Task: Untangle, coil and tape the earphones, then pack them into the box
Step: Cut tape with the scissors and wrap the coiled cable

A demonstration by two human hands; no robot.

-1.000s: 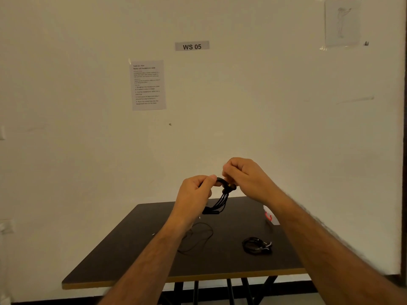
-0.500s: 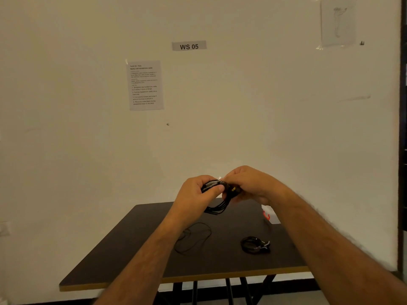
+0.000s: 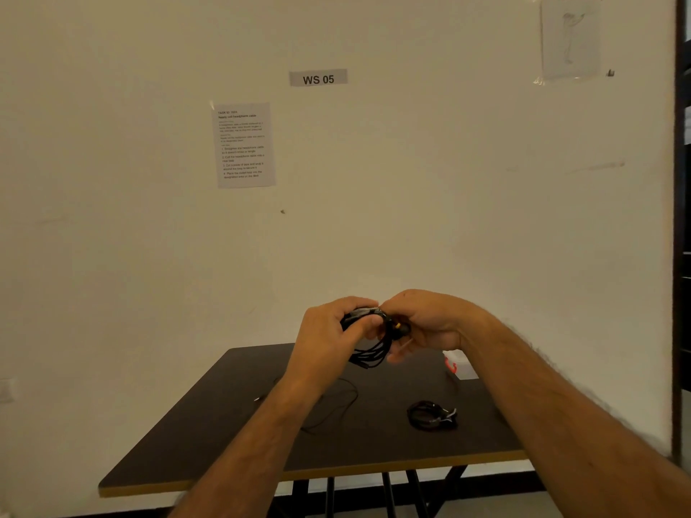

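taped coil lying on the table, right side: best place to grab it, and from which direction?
Probably pinch the taped coil at its bare black loop on the left, opposite the pale tape tab, coming straight down from above. It lies flat on the table with free surface all round. Both the left hand and right hand are busy gripping another bundle.

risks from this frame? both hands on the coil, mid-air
1. The coiled earphones are held above the table by the left hand and right hand; loops hang loose below the grip, so easing off could let the coil spring apart.
2. The tape is hard to make out; if it is not wrapped fully, it may stick to fingers.
3. A loose cable lies right below; a dropped coil could tangle with it.
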